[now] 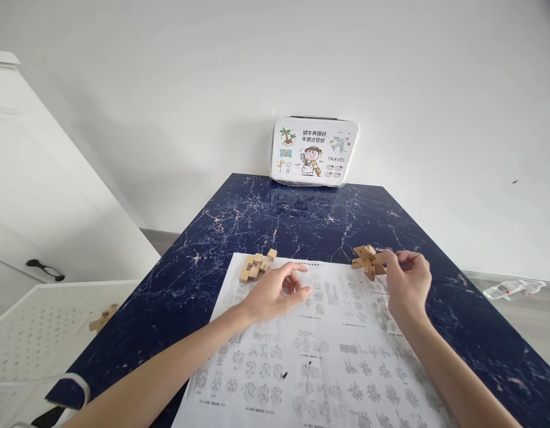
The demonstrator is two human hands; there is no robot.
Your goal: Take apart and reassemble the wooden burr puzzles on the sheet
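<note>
My right hand (pixel 408 279) has its thumb and fingers closed at the right end of a wooden burr puzzle (pixel 367 261). Its crossed sticks jut out in several directions at the sheet's top right edge. Over the upper middle of the printed instruction sheet (pixel 310 330), my left hand (pixel 281 288) is loosely curled, thumb and fingers apart, with nothing in it. Just left of that hand lies a second wooden puzzle (pixel 252 267) made of joined light cubes, partly hidden behind the hand.
A white cartoon-printed case (pixel 315 151) leans against the wall at the back of the dark blue marbled table (pixel 302 223). Another wooden puzzle (pixel 103 318) lies on a perforated white surface (pixel 38 333) at left. A white cabinet (pixel 47 178) stands beside the table.
</note>
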